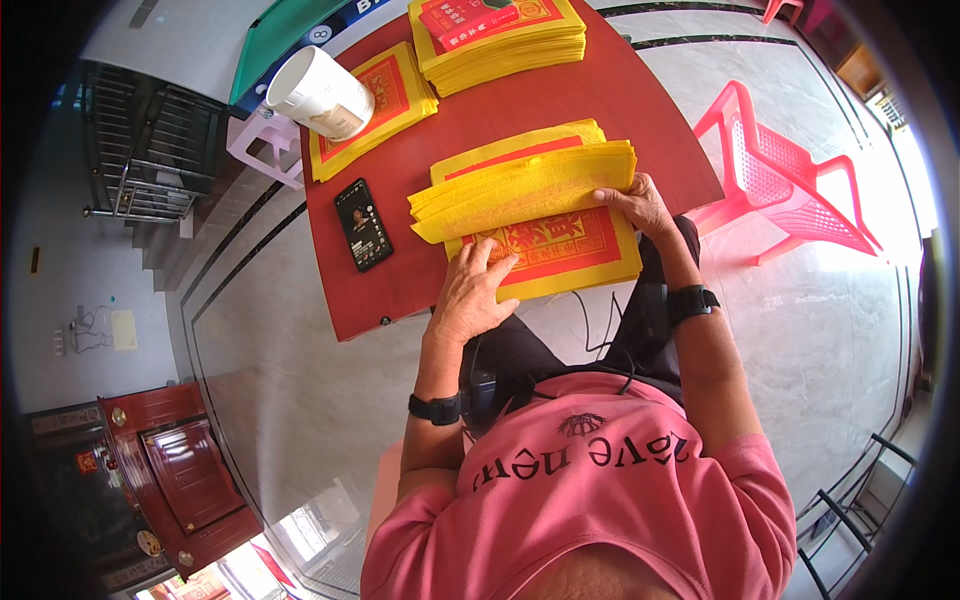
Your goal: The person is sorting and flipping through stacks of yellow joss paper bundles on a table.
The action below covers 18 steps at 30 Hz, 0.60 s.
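A pile of yellow joss paper sheets point(559, 281) with red printed panels lies at the table's near edge. Part of it is lifted and curled over as a yellow folded bundle point(517, 196), its plain underside showing. My right hand point(646, 206) grips the right end of this bundle, the thumb on its face and the fingers mostly hidden behind. Below the fold, my left hand point(474, 292) rests on the left side of the printed sheet, fingers apart and holding nothing. Another yellow sheet with a red panel point(517, 154) shows behind the bundle.
On the red table point(517, 109) stand a thick stack of yellow paper point(506, 64) with a red box point(469, 19) on top, and a lower stack point(412, 82) under a white tub point(319, 94). A phone point(364, 225) lies left. A pink plastic chair point(780, 169) stands right.
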Each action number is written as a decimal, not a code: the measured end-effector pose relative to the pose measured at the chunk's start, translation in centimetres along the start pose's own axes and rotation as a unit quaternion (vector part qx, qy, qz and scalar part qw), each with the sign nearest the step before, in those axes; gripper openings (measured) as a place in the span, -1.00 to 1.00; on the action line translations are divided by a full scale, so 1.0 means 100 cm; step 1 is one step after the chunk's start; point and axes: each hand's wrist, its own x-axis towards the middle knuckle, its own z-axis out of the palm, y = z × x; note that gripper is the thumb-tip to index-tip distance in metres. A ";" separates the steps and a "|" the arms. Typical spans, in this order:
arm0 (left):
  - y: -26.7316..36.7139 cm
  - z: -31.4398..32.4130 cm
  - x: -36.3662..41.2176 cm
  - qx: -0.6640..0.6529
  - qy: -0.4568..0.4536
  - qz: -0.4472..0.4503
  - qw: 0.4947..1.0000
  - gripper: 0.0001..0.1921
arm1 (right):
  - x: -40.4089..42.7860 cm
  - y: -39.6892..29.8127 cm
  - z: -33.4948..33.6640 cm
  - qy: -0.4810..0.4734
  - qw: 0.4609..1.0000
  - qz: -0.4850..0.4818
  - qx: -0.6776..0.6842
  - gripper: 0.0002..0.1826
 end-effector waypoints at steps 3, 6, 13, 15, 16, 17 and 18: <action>0.000 -0.001 0.001 -0.005 -0.003 0.001 1.000 -0.41 | 0.001 0.003 -0.001 -0.001 1.000 -0.002 0.000 -0.64; -0.001 -0.003 0.000 -0.013 -0.009 -0.002 1.000 -0.43 | 0.000 0.002 -0.001 -0.001 1.000 0.000 -0.002 -0.64; -0.005 -0.001 -0.001 -0.020 0.000 0.006 1.000 -0.46 | 0.000 0.000 0.000 0.001 1.000 -0.003 0.000 -0.62; -0.005 -0.001 -0.001 -0.025 0.001 0.005 1.000 -0.49 | -0.001 -0.002 0.000 0.002 1.000 0.005 -0.003 -0.62; -0.005 -0.001 -0.001 -0.026 0.001 0.004 1.000 -0.49 | -0.002 -0.004 0.001 0.004 1.000 0.013 -0.006 -0.62; -0.006 -0.001 -0.001 -0.028 0.004 0.006 1.000 -0.51 | -0.002 -0.005 0.002 0.004 1.000 0.014 -0.006 -0.62; -0.007 -0.001 -0.001 -0.030 0.007 0.009 0.999 -0.53 | -0.002 -0.006 0.002 0.003 1.000 0.015 -0.009 -0.62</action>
